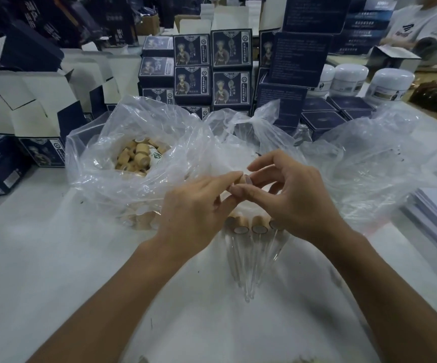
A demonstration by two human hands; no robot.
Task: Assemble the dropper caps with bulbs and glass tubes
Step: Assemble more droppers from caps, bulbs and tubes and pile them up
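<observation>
Glass tubes [248,263] nearest cam, fanned on white table [55,258], tips toward 6 o'clock, tan caps at their 12 o'clock ends. Just above, tan dropper cap [243,179] pinched between both hands, long axis approx 9-to-3, open end facing 3. Left hand [199,205] grips it w/ thumb + forefinger from 9; right hand [288,189] closes fingertips on it from 3. Clear bag [102,158] of loose caps [136,158] at 10 o'clock; crumpled plastic behind hands. Dark boxes [212,66] stacked at 12.
</observation>
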